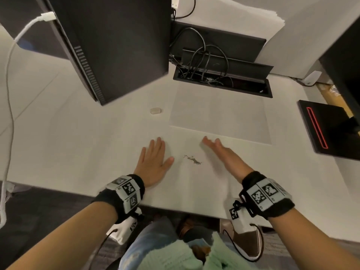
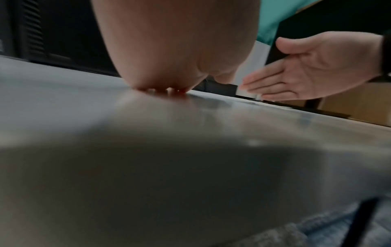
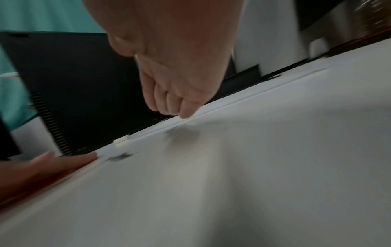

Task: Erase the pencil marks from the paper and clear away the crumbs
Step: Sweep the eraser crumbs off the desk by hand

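- Small dark pile of eraser crumbs (image 1: 192, 159) sits on the white paper sheet (image 1: 194, 182), near the table (image 1: 78, 152) front edge, btwn both hands.
- Left hand (image 1: 153, 162) lies flat, grip wide, holds nothing, pressing the sheet.
- Right hand (image 1: 224, 152) on its edge, grip wide, empty.
- Small white oval eraser (image 1: 155, 111) lies apart.
- Risk, I think: a fast sweep could smear crumbs or slide the paper.

Left hand (image 1: 153, 161) flat, right hand (image 1: 224, 152) edge-on
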The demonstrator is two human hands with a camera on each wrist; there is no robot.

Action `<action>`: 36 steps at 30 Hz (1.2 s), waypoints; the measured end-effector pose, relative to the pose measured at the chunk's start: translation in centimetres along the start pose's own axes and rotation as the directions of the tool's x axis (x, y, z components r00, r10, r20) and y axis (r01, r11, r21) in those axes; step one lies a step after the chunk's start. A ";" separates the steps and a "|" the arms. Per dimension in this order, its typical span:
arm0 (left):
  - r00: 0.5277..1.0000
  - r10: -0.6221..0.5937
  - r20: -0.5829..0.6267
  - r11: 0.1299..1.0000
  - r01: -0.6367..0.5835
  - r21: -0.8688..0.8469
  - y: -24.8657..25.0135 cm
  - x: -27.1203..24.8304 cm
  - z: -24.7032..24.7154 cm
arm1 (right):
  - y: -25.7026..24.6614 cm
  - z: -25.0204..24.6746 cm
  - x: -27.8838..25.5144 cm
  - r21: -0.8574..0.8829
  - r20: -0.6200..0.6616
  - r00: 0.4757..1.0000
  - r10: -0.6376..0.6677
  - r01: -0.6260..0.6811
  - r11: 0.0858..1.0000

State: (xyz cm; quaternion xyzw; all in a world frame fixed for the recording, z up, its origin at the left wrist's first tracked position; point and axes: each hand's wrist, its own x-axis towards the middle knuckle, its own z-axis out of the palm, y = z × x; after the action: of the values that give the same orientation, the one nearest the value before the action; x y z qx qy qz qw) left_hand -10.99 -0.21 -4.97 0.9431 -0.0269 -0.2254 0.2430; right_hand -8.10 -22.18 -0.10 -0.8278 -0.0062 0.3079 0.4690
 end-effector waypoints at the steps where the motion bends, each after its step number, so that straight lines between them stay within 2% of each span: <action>1: 0.998 0.047 0.034 0.998 -0.048 0.030 0.6 0.0 0.5 | 0.5 -0.5 -0.1 0.017 -0.051 0.998 0.028 -0.028 0.999; 2: 0.993 0.092 0.073 0.994 -0.096 0.046 1.3 0.2 1.0 | 1.1 -0.6 0.1 0.012 -0.075 0.995 0.066 -0.066 0.998; 4: 0.974 0.173 0.144 0.985 -0.174 -0.001 2.5 0.4 1.3 | 1.5 0.3 0.2 -0.062 -0.034 0.993 0.116 -0.118 0.991; 6: 0.958 0.235 0.164 0.954 -0.195 -0.226 3.0 0.4 0.8 | 1.6 1.8 -0.1 -0.150 0.063 0.993 0.097 -0.087 0.985; 7: 0.965 0.235 0.118 0.911 -0.176 -0.374 2.8 0.2 0.3 | 1.5 2.4 -0.3 -0.157 0.092 0.994 0.066 -0.051 0.986; 9: 0.985 0.149 -0.085 0.817 -0.171 -0.550 1.4 -0.3 -1.3 | 0.4 2.7 -1.0 -0.088 0.051 0.998 0.027 -0.023 0.996; 10: 0.977 0.072 -0.199 0.802 -0.175 -0.571 0.3 -0.5 -2.3 | -0.2 2.7 -1.1 -0.096 0.013 1.000 -0.004 0.005 0.995; 12: 0.931 -0.044 -0.362 0.808 -0.180 -0.561 -2.3 -0.8 -4.0 | -1.6 3.0 -0.6 -0.295 0.018 0.997 -0.078 0.080 0.952; 14: 0.891 -0.093 -0.443 0.840 -0.168 -0.515 -4.6 -1.0 -5.3 | -3.2 5.1 0.6 -0.602 0.121 0.986 -0.112 0.162 0.782; 16: 0.864 -0.117 -0.490 0.862 -0.156 -0.483 -6.4 -1.0 -6.1 | -4.7 9.2 1.9 -0.777 0.251 0.958 -0.138 0.284 0.562; 18: 0.851 -0.144 -0.506 0.862 -0.143 -0.486 -7.6 -1.0 -6.7 | -5.7 13.6 2.8 -0.809 0.388 0.907 -0.162 0.419 0.411; 21: 0.851 -0.182 -0.492 0.850 -0.115 -0.514 -8.8 -1.1 -6.9 | -6.5 17.6 4.2 -0.815 0.476 0.870 -0.125 0.490 0.308; 24: 0.864 -0.205 -0.460 0.821 -0.104 -0.562 -9.5 -1.1 -6.5 | -7.6 18.1 5.9 -0.849 0.429 0.898 -0.096 0.437 0.295; 28: 0.880 -0.196 -0.432 0.831 -0.085 -0.550 -9.7 -0.9 -5.6 | -7.3 16.1 7.3 -0.892 0.307 0.949 -0.066 0.311 0.327; 34: 0.896 -0.179 -0.406 0.854 -0.064 -0.517 -10.6 0.2 -4.7 | -3.9 10.8 4.7 -0.925 0.109 0.990 0.090 0.068 0.374; 36: 0.893 -0.169 -0.417 0.851 -0.081 -0.518 -10.7 0.4 -4.6 | -3.7 9.7 3.7 -0.939 0.059 0.990 0.130 0.011 0.345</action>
State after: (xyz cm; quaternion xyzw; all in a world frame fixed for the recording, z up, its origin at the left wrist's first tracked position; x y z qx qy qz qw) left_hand -9.20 11.18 -6.56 0.8675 0.1143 -0.0069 0.4840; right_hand -9.05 -11.55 -2.68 -0.9260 -0.1798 0.3162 -0.1009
